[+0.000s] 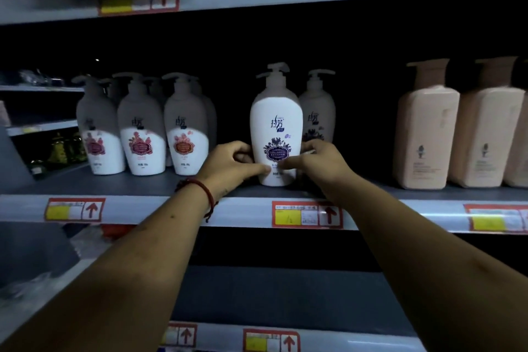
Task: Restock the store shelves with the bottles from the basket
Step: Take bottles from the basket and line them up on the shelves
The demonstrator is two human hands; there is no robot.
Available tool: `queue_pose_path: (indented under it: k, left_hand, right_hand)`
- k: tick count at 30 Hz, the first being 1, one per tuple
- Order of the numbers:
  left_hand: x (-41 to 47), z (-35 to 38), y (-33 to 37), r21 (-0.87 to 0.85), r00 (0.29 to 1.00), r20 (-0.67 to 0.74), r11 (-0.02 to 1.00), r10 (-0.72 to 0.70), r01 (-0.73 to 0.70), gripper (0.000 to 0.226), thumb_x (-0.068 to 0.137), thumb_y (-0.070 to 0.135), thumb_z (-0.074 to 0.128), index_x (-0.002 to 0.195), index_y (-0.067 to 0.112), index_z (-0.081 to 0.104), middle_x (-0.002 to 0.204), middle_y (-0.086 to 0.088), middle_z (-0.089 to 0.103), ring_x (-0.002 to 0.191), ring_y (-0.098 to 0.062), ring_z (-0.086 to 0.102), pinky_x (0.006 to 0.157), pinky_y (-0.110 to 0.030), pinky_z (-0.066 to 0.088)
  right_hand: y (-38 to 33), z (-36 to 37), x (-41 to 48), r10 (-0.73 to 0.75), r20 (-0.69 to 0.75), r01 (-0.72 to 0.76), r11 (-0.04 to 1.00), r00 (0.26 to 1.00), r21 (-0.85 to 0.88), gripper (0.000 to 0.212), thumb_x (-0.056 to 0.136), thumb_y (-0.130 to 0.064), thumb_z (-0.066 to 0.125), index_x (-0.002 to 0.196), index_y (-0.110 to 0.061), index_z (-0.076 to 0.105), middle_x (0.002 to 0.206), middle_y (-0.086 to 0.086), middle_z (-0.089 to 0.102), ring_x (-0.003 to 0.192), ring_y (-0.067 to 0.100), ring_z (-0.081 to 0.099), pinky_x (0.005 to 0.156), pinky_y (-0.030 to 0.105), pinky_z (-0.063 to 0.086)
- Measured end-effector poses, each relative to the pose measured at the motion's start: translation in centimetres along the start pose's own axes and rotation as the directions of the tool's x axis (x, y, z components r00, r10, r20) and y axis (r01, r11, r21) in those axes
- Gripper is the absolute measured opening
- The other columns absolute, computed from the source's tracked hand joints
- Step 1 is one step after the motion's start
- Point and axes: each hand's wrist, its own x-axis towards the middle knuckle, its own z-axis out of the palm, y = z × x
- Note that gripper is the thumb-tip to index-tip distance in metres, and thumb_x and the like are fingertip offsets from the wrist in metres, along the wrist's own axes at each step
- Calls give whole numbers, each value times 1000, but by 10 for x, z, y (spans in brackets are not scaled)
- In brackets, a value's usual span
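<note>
Hands (231,164) (315,161) grip the purple-label bottle (275,123) on the shelf (143,184).

Open shelf (137,183) gaps flank the centre purple-label pump bottle (276,134); red-label pump bottles (143,137) block centre-left, peach bottles (425,137) block the right.

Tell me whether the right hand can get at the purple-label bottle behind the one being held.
Probably yes. The right hand sits just in front of the rear bottle, with nothing between them, but it would first have to release the front bottle, which it grips.
</note>
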Motion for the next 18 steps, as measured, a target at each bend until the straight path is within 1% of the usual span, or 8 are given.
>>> queue_pose_path:
  k: [2,5,8,9,11,12,16,18]
  left_hand:
    - [-1,0,0,-58,1000,-4,998,-18,18,39,72,8,86,104,3,65,74,-14,71,65,-22,66,69,-35,56]
    - [-2,0,1,-152,998,0,987,-59,58,45,77,-4,79,116,-6,57,80,-24,72,69,-28,71,67,-34,62]
    - [-1,0,0,-226,995,27,969,-93,97,49,78,-6,77,120,-7,55,89,-28,72,79,-34,73,71,-35,63]
    - [0,0,0,-246,994,32,963,-101,106,49,78,-5,78,121,-6,55,91,-29,72,82,-35,73,72,-35,63]
    - [1,-1,-1,-273,993,39,955,-113,119,49,78,-3,79,121,-5,56,96,-29,71,87,-35,74,75,-37,63]
    - [2,-1,-2,-282,992,40,951,-121,127,49,78,-2,79,121,-5,56,99,-30,71,90,-36,73,76,-38,62]
    - [7,-2,-6,-292,988,47,944,-148,155,45,79,0,79,121,-3,62,102,-23,73,99,-35,71,87,-41,60]
    - [9,-3,-9,-266,986,83,950,-146,163,43,81,1,77,122,-1,64,104,-18,74,102,-31,71,89,-36,59]
  right_hand:
    - [1,-1,-1,-7,4,7,1000,1000,-5,48,59,-15,94,96,-3,65,83,17,75,66,28,69,68,43,60]
    - [3,0,2,-10,23,10,1000,1000,-11,36,73,-11,89,98,-1,64,82,21,73,64,30,70,69,48,63]
    - [5,0,5,-2,48,2,1000,999,3,27,77,-8,85,97,-2,68,86,20,75,68,32,73,76,55,62]
    - [6,1,7,-4,48,3,1000,999,8,25,78,-8,84,96,-4,68,88,19,76,70,31,73,78,55,62]
    - [7,2,7,-12,28,13,1000,1000,-11,22,79,-9,84,91,-10,66,90,18,75,72,29,72,79,49,62]
    - [8,2,8,-19,16,19,999,1000,-27,22,78,-11,84,90,-12,66,91,17,75,74,29,71,80,47,62]
    - [8,2,10,-39,19,40,998,999,-44,30,73,-17,87,96,-13,68,98,10,74,94,33,73,92,52,58]
    - [8,3,9,-35,28,37,998,999,-51,50,63,-26,87,108,-11,70,101,8,74,95,30,73,93,51,58]
